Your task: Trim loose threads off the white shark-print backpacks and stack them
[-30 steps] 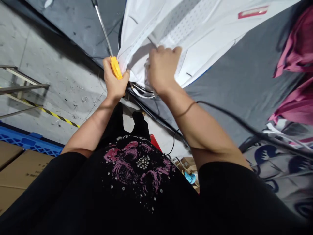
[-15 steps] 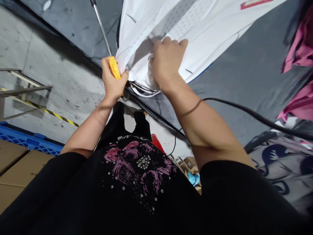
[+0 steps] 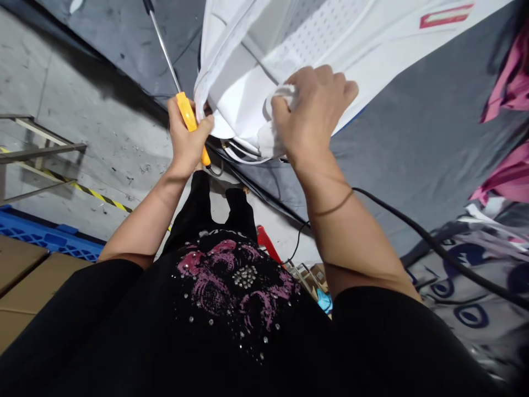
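Observation:
My left hand (image 3: 187, 135) is closed round a yellow-handled tool (image 3: 187, 112) with a long thin metal shaft pointing up and away; a dark cord seems to leave its lower end. The same hand pinches the edge of a white fabric piece (image 3: 248, 94) with its thumb. That piece has seams, a dotted panel and a red label (image 3: 446, 16). My right hand (image 3: 316, 107) has curled fingers over a crumpled white cloth (image 3: 270, 138), held against the fabric's inner side. White and black cords hang below the fabric's near edge.
A grey-covered work surface (image 3: 430, 127) lies beneath the fabric. Pink cloth (image 3: 504, 171) and patterned fabric (image 3: 467, 275) lie at right. A black cable (image 3: 413, 223) crosses beside my right forearm. On the left are a metal frame (image 3: 45, 146), a blue pallet (image 3: 49, 234) and cardboard boxes (image 3: 45, 286).
My right hand has moved to the right with the crumpled cloth, which now shows more. My left hand and its tool have shifted slightly left. The fabric's inside is more exposed.

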`<state>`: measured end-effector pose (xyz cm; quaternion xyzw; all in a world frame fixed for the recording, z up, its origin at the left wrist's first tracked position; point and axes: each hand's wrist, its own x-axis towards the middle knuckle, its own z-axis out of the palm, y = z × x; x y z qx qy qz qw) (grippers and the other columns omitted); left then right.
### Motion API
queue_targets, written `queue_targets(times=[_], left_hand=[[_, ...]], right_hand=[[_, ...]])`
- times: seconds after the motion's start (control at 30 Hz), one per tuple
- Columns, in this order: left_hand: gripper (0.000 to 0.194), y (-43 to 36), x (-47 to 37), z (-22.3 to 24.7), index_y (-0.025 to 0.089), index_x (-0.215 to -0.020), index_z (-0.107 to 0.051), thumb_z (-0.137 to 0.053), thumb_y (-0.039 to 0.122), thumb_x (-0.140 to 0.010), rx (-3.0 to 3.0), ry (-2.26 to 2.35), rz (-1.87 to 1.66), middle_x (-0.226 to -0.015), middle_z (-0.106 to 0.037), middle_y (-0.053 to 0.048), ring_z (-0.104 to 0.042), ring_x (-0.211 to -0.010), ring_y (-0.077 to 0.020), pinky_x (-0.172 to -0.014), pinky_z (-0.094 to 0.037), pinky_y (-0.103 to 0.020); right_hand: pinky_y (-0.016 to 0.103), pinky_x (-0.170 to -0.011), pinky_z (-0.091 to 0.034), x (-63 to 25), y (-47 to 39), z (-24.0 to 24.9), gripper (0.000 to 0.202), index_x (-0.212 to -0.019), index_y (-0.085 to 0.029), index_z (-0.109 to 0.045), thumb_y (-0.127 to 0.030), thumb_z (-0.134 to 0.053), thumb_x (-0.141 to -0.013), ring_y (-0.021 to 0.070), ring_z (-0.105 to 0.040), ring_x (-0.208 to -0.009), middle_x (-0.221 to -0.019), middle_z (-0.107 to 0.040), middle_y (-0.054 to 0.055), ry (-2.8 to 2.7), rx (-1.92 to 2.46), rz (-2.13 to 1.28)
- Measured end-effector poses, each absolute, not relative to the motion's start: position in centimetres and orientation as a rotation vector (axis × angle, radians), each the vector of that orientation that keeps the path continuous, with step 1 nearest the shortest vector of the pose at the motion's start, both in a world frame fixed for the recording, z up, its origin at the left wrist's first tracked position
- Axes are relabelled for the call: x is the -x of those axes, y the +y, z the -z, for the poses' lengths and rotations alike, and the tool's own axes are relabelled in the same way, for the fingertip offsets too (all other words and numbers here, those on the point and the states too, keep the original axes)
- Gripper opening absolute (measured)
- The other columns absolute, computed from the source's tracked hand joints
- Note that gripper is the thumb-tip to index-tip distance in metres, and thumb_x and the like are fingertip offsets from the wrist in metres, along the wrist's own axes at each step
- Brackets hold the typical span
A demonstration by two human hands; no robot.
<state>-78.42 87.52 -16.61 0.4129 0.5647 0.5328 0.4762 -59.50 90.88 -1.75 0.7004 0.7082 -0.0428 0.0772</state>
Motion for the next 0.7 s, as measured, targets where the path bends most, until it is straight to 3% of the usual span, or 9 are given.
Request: queue_targets(times=[0.13,0.27,0.5,0.57,0.7], left_hand=[[0.066,87.6,77.5,16.6,0.036,-0.12,-0.043,-0.067,0.078,-0.074,-0.911,1.374,-1.267,-0.117,-0.06,-0.006,-0.062,-0.119,-0.0276,-0.095,-0.055,-0.046],[0.071,87.6,77.0,16.1,0.041,-0.127,-0.042,-0.071,0.073,-0.071,-0.783,1.316,-1.281,-0.117,-0.063,-0.005,-0.064,-0.118,-0.0294,-0.091,-0.056,-0.047],[0.073,88.0,77.2,16.7,0.047,-0.13,-0.048,-0.074,0.074,-0.067,-0.854,1.271,-1.239,-0.116,-0.065,-0.004,-0.063,-0.117,-0.0314,-0.088,-0.057,-0.051],[0.071,88.0,77.2,17.1,0.046,-0.13,-0.048,-0.073,0.074,-0.07,-0.877,1.269,-1.232,-0.118,-0.064,-0.004,-0.062,-0.118,-0.0313,-0.089,-0.057,-0.051],[0.069,86.3,76.5,16.2,0.038,-0.126,-0.047,-0.074,0.071,-0.073,-0.747,1.36,-1.259,-0.121,-0.061,-0.007,-0.063,-0.112,-0.0299,-0.085,-0.058,-0.047]], right_hand=[[0.055,-0.104,-0.029,61.4,90.1,1.9,0.032,-0.12,-0.019,-0.065,-0.028,-0.047,-0.096,0.0376,-0.05,-0.119,-0.129,-0.06,0.017,2.114,-2.014,0.215],[0.052,-0.104,-0.032,63.3,90.5,2.0,0.033,-0.122,-0.016,-0.063,-0.025,-0.043,-0.097,0.036,-0.053,-0.117,-0.125,-0.063,0.017,2.184,-1.792,0.443],[0.054,-0.1,-0.037,63.5,91.4,2.9,0.031,-0.118,-0.014,-0.064,-0.022,-0.043,-0.096,0.038,-0.058,-0.113,-0.122,-0.065,0.019,2.207,-1.705,0.37],[0.053,-0.1,-0.038,63.3,91.8,3.2,0.029,-0.115,-0.013,-0.065,-0.021,-0.046,-0.095,0.0367,-0.06,-0.111,-0.12,-0.066,0.018,2.226,-1.641,0.402],[0.053,-0.102,-0.037,60.7,93.1,2.6,0.032,-0.122,-0.011,-0.061,-0.021,-0.045,-0.096,0.0356,-0.058,-0.113,-0.124,-0.065,0.02,2.11,-1.959,0.209]])
